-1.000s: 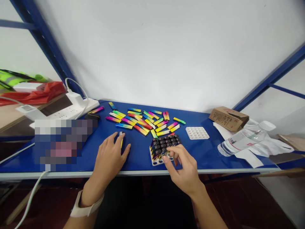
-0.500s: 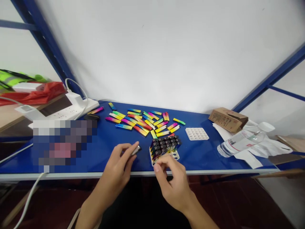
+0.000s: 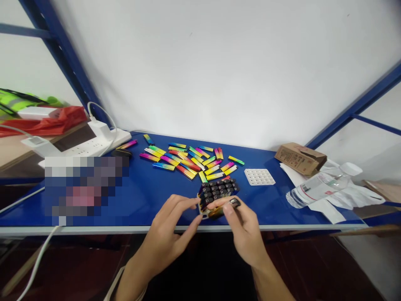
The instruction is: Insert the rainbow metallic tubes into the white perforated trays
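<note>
Rainbow-banded lighters, black lighter tops, blue tabletop.

Two forearms angle inward from the lower edge of the view, the left forearm and the right forearm converging near center. The left grip shows its back, thumb and outstretched fingers parted, their tips pointing right. Near it but apart, the right grip is closed in a pinch, thumb angled upward, forefinger extended toward the left.
</note>
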`<state>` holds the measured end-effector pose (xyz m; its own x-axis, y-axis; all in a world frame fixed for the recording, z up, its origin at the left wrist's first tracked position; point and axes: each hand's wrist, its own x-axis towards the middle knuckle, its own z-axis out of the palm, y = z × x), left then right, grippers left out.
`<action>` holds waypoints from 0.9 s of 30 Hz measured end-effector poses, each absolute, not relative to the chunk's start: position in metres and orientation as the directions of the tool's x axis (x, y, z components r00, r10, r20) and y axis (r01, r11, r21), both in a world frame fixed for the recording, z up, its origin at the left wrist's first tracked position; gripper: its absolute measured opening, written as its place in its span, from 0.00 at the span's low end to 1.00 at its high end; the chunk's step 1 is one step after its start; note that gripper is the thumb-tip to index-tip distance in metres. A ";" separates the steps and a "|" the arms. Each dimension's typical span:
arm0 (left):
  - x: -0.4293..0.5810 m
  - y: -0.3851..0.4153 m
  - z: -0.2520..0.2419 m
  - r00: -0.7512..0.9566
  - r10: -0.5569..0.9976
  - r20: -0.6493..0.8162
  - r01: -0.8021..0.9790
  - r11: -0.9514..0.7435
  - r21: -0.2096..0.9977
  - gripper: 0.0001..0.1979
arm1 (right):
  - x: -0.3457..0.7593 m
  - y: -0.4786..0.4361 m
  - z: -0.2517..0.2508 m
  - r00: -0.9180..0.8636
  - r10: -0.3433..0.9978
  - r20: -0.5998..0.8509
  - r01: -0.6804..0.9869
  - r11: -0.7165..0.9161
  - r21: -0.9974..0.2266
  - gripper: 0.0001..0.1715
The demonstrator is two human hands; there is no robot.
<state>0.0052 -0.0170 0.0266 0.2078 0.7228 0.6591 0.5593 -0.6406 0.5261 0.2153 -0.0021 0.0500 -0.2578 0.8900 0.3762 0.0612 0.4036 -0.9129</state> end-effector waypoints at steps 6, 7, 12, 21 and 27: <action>-0.005 0.003 -0.001 0.147 0.851 0.505 0.644 -0.469 0.604 0.13 | 0.231 0.010 0.051 -0.204 0.896 0.396 -0.180 0.363 -0.914 0.14; -0.005 0.005 -0.004 0.148 0.863 0.484 0.654 -0.452 0.607 0.12 | 0.232 0.012 0.050 -0.208 0.899 0.385 -0.212 0.343 -0.915 0.14; -0.005 0.006 -0.006 0.200 0.882 0.427 0.684 -0.438 0.583 0.07 | 0.233 0.024 0.037 -0.140 0.941 0.310 -0.315 0.254 -0.914 0.11; -0.007 0.006 -0.003 0.225 0.877 0.425 0.684 -0.453 0.572 0.07 | 0.239 0.033 0.026 -0.212 0.967 0.142 -0.356 0.059 -0.933 0.31; -0.007 0.006 -0.002 0.226 0.882 0.414 0.684 -0.447 0.576 0.08 | 0.238 0.034 0.020 -0.165 0.979 0.117 -0.354 0.052 -0.934 0.27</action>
<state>-0.0067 0.0060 -0.0018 0.2265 0.8816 0.4142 0.6845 -0.4466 0.5762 0.2375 0.0344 0.0197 -0.1648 0.9794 0.1170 -0.3544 0.0519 -0.9336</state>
